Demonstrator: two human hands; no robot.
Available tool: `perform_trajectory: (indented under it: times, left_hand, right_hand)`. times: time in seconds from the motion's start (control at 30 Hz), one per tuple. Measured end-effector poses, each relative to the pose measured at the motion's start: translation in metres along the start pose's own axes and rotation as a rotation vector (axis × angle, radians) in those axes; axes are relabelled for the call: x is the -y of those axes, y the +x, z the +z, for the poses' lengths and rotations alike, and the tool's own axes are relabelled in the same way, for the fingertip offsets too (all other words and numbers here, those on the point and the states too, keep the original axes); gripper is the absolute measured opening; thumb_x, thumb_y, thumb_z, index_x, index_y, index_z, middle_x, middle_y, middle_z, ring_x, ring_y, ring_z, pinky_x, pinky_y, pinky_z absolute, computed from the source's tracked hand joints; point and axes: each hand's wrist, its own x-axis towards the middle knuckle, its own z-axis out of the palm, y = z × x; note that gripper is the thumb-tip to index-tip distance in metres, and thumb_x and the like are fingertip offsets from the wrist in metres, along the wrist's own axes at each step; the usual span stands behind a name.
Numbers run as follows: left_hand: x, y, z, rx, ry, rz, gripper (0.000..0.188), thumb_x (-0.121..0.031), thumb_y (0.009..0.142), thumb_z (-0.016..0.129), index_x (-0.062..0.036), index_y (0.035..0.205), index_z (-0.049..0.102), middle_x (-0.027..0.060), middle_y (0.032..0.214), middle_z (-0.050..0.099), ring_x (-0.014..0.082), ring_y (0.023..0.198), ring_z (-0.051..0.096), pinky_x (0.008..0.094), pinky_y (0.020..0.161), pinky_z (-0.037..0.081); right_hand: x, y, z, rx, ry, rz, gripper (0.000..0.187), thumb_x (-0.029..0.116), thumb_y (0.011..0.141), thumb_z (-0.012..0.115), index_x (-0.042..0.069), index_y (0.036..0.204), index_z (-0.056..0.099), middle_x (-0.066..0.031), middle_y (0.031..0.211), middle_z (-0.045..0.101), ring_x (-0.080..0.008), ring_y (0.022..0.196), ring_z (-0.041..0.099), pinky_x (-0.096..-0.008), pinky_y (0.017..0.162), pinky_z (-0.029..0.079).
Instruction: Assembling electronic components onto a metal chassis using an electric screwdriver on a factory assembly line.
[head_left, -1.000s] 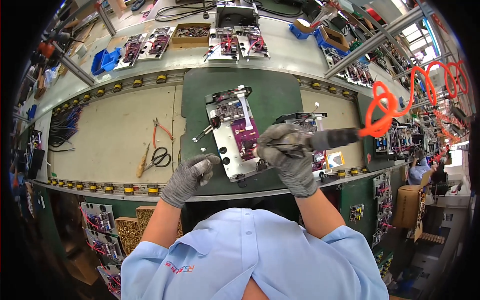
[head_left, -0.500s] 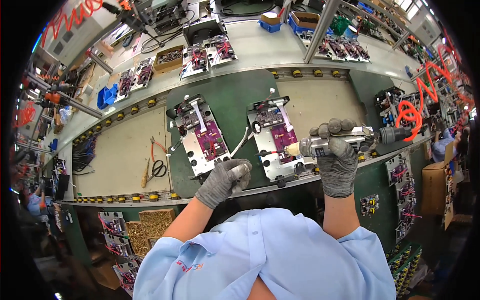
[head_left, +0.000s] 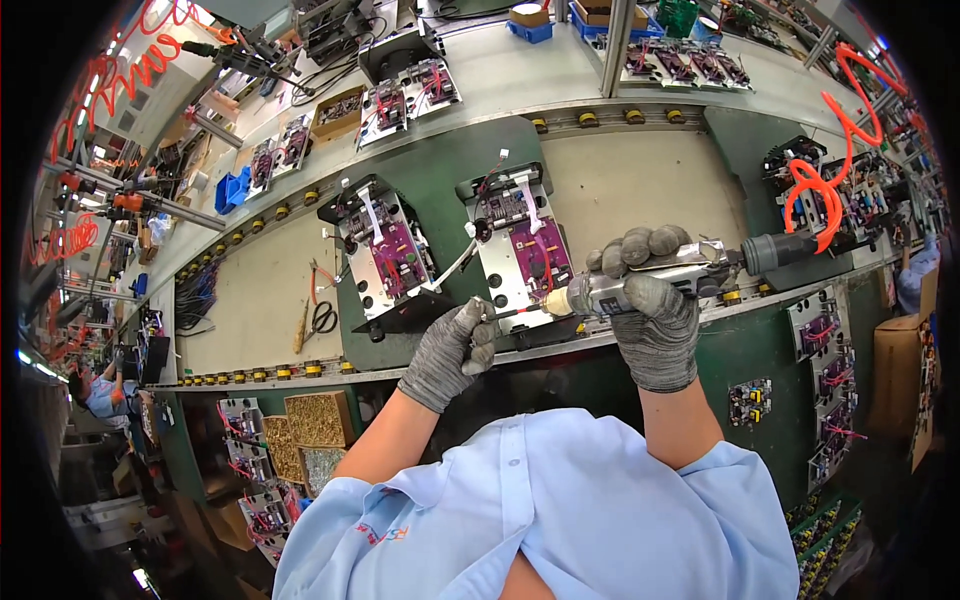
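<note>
My right hand (head_left: 655, 325) is wrapped round a silver air screwdriver (head_left: 600, 296), its pale nose and dark bit pointing left. In a pinch at the tip of that bit is my left hand (head_left: 447, 355); what its fingers hold is too small to make out. Both hands wear grey gloves. Beyond them, two metal plates with purple circuit boards lie on a green pallet (head_left: 447, 205). The left assembly (head_left: 400, 260) is just past my left hand; the right assembly (head_left: 525, 250) lies beneath and beyond the bit. White connectors and cables stick up from both.
Pliers, scissors (head_left: 323, 318) and a wooden-handled tool (head_left: 300, 328) lie left of the pallet. Roller rails (head_left: 310, 370) edge the line. An orange coiled hose (head_left: 820, 195) trails from the screwdriver. Boxes of small brass-coloured parts (head_left: 318, 420) stand at the lower left. More board assemblies (head_left: 410, 95) sit on the far bench.
My left hand has come up to the screwdriver's bit tip, while the screwdriver has shifted left and nearer to me. In the picture, both assemblies sit slightly further left and higher.
</note>
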Motion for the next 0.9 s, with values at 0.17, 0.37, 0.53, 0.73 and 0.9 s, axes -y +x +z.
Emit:
perform_trajectory:
  times: [0.17,0.37,0.53,0.73,0.9]
  left_hand:
    - [0.004,0.005,0.001,-0.021,0.056,0.026,0.033,-0.037,0.1,0.059,-0.0036,0.103,0.057,0.0007,0.069,0.054,0.0075,0.049,0.05,0.0181,0.037,0.035]
    - [0.0,0.008,0.008,-0.226,0.399,0.116,0.035,-0.034,0.101,0.06,0.0007,0.099,0.059,0.0042,0.072,0.059,0.0085,0.048,0.05,0.0213,0.038,0.035]
    - [-0.003,0.015,-0.005,-0.193,0.274,0.047,0.036,-0.038,0.1,0.061,-0.0019,0.097,0.057,-0.0011,0.065,0.052,0.0076,0.046,0.048,0.0206,0.036,0.033]
    - [-0.007,0.035,-0.017,-0.078,-0.047,-0.145,0.043,-0.049,0.097,0.06,-0.007,0.094,0.053,-0.0041,0.062,0.045,0.0072,0.044,0.041,0.0217,0.034,0.029]
    - [-0.009,0.042,-0.042,-0.232,0.1,-0.133,0.042,-0.043,0.102,0.052,-0.0017,0.106,0.058,0.0067,0.082,0.06,0.0151,0.061,0.058,0.025,0.045,0.046]
  right_hand:
    - [0.004,-0.004,0.009,-0.044,-0.018,0.028,0.044,0.001,0.076,0.08,0.016,0.111,0.06,-0.0019,0.103,0.063,-0.0212,0.095,0.064,-0.0443,0.098,0.047]
    - [-0.006,0.001,0.013,-0.037,-0.135,0.043,0.044,0.001,0.075,0.08,0.014,0.111,0.06,-0.0034,0.1,0.062,-0.0223,0.092,0.064,-0.045,0.097,0.049]
    - [-0.016,0.01,0.022,-0.015,-0.217,0.057,0.043,0.003,0.075,0.081,0.013,0.111,0.06,-0.0037,0.098,0.061,-0.0221,0.092,0.063,-0.0452,0.097,0.049]
    - [-0.035,0.028,0.024,0.121,-0.13,-0.009,0.032,-0.009,0.077,0.071,0.003,0.104,0.059,-0.0142,0.095,0.066,-0.0251,0.08,0.066,-0.0466,0.071,0.057]
    - [-0.065,0.048,0.01,-0.059,-0.48,0.03,0.023,-0.006,0.083,0.069,-0.001,0.104,0.061,-0.0118,0.09,0.068,-0.0203,0.074,0.068,-0.035,0.071,0.06]
